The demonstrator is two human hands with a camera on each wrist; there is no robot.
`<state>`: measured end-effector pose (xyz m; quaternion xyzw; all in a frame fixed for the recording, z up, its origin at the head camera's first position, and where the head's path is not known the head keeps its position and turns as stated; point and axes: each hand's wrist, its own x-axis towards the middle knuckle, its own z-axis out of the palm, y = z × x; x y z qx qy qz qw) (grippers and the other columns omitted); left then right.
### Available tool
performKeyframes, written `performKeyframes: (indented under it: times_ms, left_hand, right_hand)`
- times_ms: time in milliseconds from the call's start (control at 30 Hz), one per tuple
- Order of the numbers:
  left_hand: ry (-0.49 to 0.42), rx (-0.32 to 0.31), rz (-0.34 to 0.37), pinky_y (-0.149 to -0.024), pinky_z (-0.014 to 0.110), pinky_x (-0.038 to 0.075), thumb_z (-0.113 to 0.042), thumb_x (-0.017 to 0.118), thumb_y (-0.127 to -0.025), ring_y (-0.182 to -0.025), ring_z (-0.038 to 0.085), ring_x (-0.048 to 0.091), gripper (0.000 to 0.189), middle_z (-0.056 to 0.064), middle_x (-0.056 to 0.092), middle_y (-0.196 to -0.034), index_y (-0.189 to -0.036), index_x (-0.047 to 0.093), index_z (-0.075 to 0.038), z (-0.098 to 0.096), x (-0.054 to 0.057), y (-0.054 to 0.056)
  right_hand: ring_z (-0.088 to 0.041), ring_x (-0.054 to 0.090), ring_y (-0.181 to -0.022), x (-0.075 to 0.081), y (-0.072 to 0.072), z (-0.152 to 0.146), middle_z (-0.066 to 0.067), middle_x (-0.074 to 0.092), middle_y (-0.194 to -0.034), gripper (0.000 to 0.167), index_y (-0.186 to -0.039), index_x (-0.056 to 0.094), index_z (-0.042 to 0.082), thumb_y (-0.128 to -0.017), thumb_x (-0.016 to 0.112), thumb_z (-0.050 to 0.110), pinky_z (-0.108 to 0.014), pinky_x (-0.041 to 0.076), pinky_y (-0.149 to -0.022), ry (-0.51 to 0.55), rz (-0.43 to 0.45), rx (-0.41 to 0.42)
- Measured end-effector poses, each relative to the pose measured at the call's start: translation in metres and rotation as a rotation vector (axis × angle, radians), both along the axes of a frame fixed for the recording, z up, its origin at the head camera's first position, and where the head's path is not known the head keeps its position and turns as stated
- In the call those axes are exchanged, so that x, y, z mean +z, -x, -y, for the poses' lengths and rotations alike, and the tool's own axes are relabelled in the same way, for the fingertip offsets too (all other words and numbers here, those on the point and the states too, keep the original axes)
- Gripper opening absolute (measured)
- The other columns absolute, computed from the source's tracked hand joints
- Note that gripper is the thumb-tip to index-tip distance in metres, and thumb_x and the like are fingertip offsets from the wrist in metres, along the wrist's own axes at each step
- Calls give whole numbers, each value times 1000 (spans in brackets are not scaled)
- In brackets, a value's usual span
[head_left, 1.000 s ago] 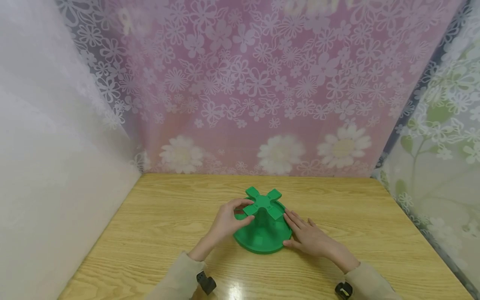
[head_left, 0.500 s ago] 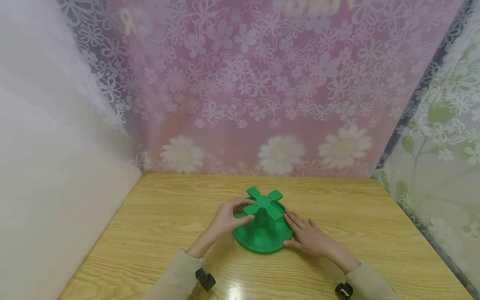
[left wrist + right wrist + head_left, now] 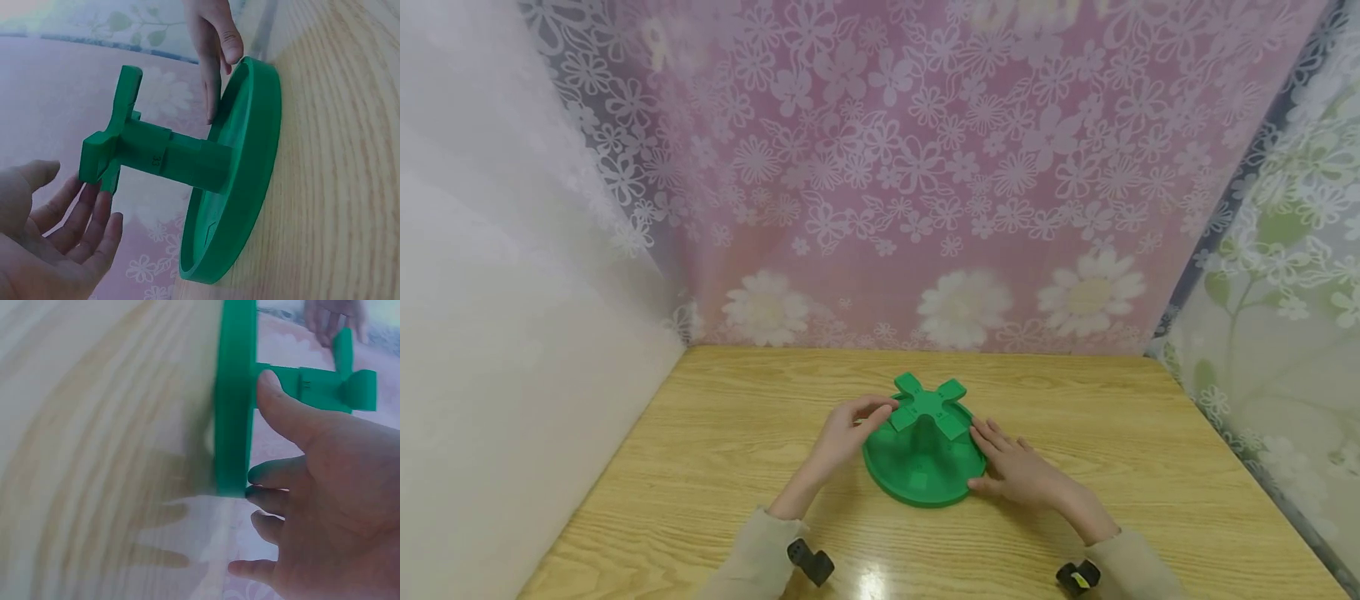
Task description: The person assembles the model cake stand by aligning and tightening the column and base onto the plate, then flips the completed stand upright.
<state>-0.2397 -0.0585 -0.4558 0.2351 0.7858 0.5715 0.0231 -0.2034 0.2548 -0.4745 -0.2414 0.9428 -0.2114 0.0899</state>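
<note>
A green round dish (image 3: 925, 501) with a raised rim stands on the wooden table. From its middle rises a green column (image 3: 181, 153), topped by a cross-shaped piece (image 3: 928, 403) with blunt arms. My left hand (image 3: 841, 435) is at the cross's left arm. In the left wrist view its fingertips are right at the lower edge of that arm, while the thumb (image 3: 40, 172) stands apart from it. On the other side my right hand (image 3: 1021, 477) rests against the dish's right rim, fingers extended and thumb near the front of the rim.
The wooden table (image 3: 760, 392) runs back to a pink flowered curtain (image 3: 865, 283). A pale wall (image 3: 535, 333) bounds the left side, and a floral sheet (image 3: 1270, 333) the right. Black wrist devices (image 3: 810, 562) sit at both sleeve cuffs.
My left thumb has lifted off the cross's near arm and moved up beside the fingers; the left hand has drawn slightly left. My right hand stays at the rim, and the green stand has barely moved.
</note>
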Motion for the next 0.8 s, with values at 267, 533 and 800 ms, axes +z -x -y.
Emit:
performKeyframes:
  times_ms: [267,533,800]
  left_hand:
    - [-93,44,111,-96,55,55,-29,52,-108,-113,36,65,39,18,67,-127,-130,65,0,4,-1,7]
    - [-158,199,208,-95,53,57,-22,56,-106,-112,44,65,36,26,67,-121,-127,66,5,8,-9,18]
    - [-118,250,270,-93,48,59,-15,54,-107,-111,43,67,36,30,64,-125,-131,60,10,16,-16,21]
  right_hand:
    - [-51,21,-148,11,10,5,-24,25,-163,78,-159,29,1,-101,61,42,-71,32,-111,126,-56,-96]
    - [-47,55,-127,12,26,5,-25,55,-144,48,-145,54,1,-105,58,28,-61,51,-99,257,-155,-231]
    - [-43,66,-110,9,36,0,-24,60,-138,40,-142,58,4,-107,53,23,-47,61,-79,265,-69,-363]
